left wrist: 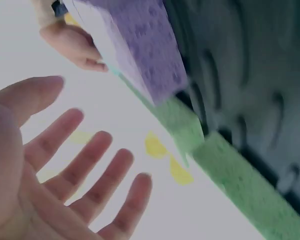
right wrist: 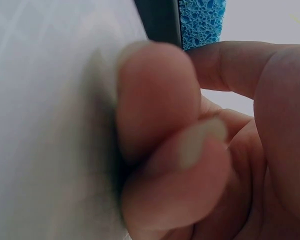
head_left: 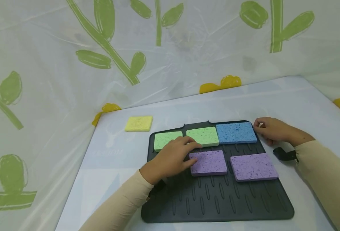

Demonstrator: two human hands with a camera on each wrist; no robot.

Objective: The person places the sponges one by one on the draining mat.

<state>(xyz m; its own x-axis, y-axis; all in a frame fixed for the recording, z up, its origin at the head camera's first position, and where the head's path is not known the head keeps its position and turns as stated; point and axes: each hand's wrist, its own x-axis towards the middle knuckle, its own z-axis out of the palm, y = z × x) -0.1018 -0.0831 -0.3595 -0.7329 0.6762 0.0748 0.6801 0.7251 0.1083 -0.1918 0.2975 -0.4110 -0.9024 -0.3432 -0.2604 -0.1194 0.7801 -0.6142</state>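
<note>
My left hand (head_left: 173, 157) is over the dark ribbed mat (head_left: 216, 205), its fingers relaxed around a purple sponge (head_left: 208, 163) and a green sponge (head_left: 203, 135). In the left wrist view the left palm (left wrist: 15, 175) holds nothing and its fingers are spread. At the mat's upper right corner, my right hand (head_left: 274, 130) is beside the blue sponge (head_left: 236, 132). The right wrist view has one finger (right wrist: 230, 65) against the lower edge of the blue sponge (right wrist: 202, 22), while other fingers curl loosely on the white surface. Nothing is gripped there.
A second green sponge (head_left: 165, 139) lies at the mat's upper left, and a second purple sponge (head_left: 253, 166) at its right. Off the mat, a yellow sponge (head_left: 139, 124) rests on the white table (head_left: 100, 179). Leaf-printed sheeting (head_left: 170, 67) hangs behind.
</note>
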